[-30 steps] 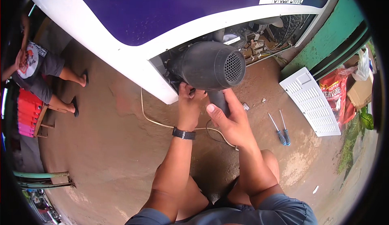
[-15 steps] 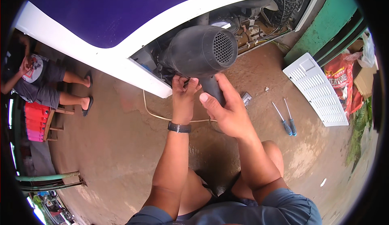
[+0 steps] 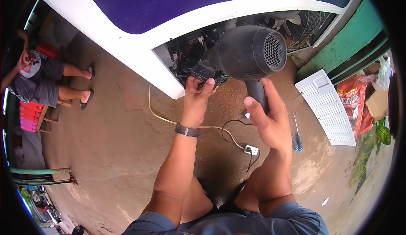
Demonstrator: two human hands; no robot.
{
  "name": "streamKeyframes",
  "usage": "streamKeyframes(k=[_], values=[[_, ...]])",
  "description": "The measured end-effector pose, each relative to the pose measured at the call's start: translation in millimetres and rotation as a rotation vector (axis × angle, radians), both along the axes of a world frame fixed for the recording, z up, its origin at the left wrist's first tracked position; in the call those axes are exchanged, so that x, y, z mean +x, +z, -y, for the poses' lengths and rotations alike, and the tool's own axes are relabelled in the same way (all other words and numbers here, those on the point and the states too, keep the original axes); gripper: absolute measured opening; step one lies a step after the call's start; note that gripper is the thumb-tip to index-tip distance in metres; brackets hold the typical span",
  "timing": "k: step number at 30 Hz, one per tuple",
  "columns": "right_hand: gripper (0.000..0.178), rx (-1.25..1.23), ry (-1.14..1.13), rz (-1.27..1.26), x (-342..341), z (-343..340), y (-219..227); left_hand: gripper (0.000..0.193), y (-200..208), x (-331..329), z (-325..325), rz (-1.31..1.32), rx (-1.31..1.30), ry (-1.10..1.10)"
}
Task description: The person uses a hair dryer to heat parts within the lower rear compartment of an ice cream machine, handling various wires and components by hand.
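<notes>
Warming a part at the open lower compartment (image 3: 237,53) of the white and purple appliance (image 3: 139,36), by the look of it. Gripping the handle of the black hair dryer (image 3: 249,51) in the right hand (image 3: 268,116), fingers wrapped tight around it, barrel aiming left into the opening. Pinching a small dark component (image 3: 207,72) with the left hand (image 3: 196,95), thumb and fingers closed on it, right at the dryer's nozzle and just outside the compartment edge. Judging the step as heating while holding the piece steady; calling next for keeping the nozzle close without touching, and the left fingers out of the hot stream.

Hard to make out: what the dark component is, and whether wires tie it to the tangle inside. Nozzle tip hidden behind the left fingers. Black cord (image 3: 237,135) trailing to a white plug socket (image 3: 251,150) on the dirt floor (image 3: 118,150), with two screwdrivers (image 3: 296,140) and a white vent grille (image 3: 327,108) nearby.
</notes>
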State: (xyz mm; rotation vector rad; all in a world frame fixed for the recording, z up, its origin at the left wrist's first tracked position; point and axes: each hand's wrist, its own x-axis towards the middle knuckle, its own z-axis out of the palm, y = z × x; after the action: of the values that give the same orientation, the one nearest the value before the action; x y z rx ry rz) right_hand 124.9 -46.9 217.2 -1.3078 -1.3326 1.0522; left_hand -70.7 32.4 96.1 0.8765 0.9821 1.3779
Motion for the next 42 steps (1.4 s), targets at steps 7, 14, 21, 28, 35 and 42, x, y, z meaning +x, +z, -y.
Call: streamKeyframes(k=[7,14,21,28,35,42], values=[[0.042,0.068,-0.027,0.095,0.9,2.4,3.1,0.038,2.2,-1.4,-0.9,0.056,-0.03,-0.013],[0.04,0.118,0.0,0.11,-6.1,-0.2,0.4,0.037,-3.9,-3.8,-2.2,0.048,-0.033,0.006],[0.042,0.222,0.06,-0.02,-20.0,-9.9,-14.6,0.045,1.0,-2.5,-1.0,0.034,-0.023,-0.022],[0.047,0.086,0.168,-0.291,-35.3,-16.3,-34.6,0.048,-11.4,-12.9,-0.5,-0.032,-0.07,-0.095],[0.049,0.007,0.21,-0.315,-36.8,-19.7,-32.8,0.05,-26.7,-22.9,-4.7,-0.095,-0.033,-0.096],[0.046,0.029,0.185,-0.287,-33.8,-23.2,-37.7,0.041,-12.5,-10.2,-3.3,-0.057,-0.018,-0.044]])
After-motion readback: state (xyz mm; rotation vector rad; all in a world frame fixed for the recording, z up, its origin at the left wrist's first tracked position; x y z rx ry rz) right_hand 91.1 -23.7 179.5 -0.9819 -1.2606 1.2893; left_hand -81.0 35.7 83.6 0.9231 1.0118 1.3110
